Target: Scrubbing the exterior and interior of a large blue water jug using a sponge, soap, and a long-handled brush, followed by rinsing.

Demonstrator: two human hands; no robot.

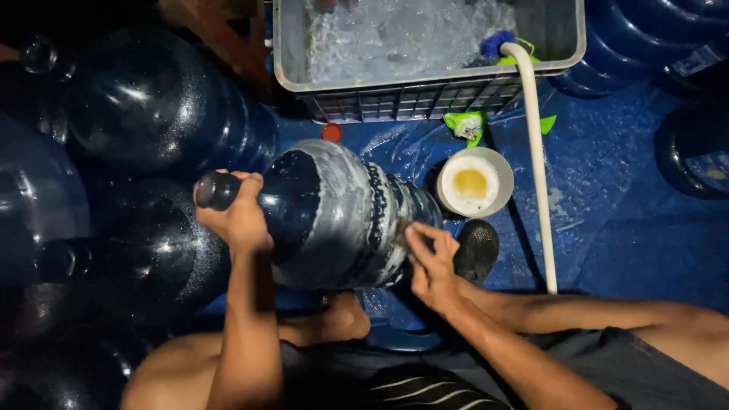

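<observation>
A large dark-blue water jug lies on its side in front of me, streaked with white soap foam. My left hand grips its neck just behind the open mouth. My right hand presses a small scrubbing pad, mostly hidden under the fingers, against the jug's foamy lower side.
A white bowl of foamy yellowish liquid sits on the blue tarp, with a dark scrubber beside it. A white hose runs from a grey crate of foamy water. Several blue jugs crowd the left and right. A red cap lies near the crate.
</observation>
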